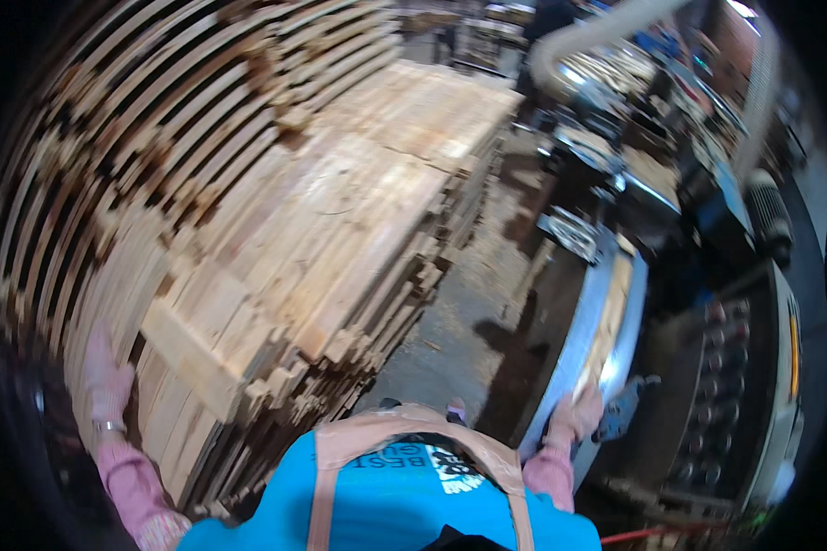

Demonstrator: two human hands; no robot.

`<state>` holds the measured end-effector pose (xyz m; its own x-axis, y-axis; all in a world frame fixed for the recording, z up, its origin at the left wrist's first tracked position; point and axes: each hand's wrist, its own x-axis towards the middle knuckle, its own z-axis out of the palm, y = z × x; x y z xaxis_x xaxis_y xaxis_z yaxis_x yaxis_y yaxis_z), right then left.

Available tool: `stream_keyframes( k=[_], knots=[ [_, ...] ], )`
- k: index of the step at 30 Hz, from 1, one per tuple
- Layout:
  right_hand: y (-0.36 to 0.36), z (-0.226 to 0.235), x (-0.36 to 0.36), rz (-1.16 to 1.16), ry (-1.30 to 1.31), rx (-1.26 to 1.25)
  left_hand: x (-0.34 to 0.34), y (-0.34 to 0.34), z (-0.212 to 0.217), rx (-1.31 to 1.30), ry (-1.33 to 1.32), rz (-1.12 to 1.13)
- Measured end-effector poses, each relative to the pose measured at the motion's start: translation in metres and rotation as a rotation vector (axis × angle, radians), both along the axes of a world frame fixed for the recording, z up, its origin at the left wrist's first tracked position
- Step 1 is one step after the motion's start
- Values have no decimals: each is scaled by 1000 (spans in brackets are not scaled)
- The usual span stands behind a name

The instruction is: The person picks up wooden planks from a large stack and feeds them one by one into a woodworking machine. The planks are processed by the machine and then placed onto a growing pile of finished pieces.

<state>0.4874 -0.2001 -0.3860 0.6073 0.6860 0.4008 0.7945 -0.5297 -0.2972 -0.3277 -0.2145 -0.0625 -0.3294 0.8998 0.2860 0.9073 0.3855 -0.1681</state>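
Bright blue shirt [386,500] and pinkish apron [368,433] are seen nearest, cut off by the lower edge. Much of the far workshop is blurred, its corners lost to the dark fisheye rim. One narrow, pale brown wooden strip [615,298] is laid lengthwise on a shiny metal machine bed [572,358], its near end partly covered by the right hand [579,413]; whether that grip is closed around the wood or only pressed against it cannot be told. The left hand [108,376] is held wide at the planks [156,395] at far left, thumb apart; contact is hard to make out. Pale, streaked boards [340,202] are piled between, ends uneven. Round fittings [715,338] are set in rows in a cabinet [781,303].
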Motion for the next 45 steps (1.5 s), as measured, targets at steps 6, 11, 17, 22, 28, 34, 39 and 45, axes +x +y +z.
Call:
stream_keyframes(
  k=[6,11,17,22,28,34,39,45],
  knots=[
    [112,-9,80,-50,-82,-118,56,30,19,-20,146,-24],
    [179,-20,125,42,-6,-87,165,130,71,102,439,-805],
    [235,94,-4,858,868,229,333,246,54,-132,882,-1144],
    [157,178,-138,1222,375,295,463,268,30,-96,765,-1546],
    [21,38,-99,273,608,447,477,278,35,178,393,-1829],
    [-70,5,-63,-323,104,-292,415,288,21,-42,372,-1587],
    [48,-2,21,-360,-130,-88,380,273,24,-187,324,-1419],
    [190,-29,133,-302,94,154,346,256,38,-163,238,-1369]
  ],
)
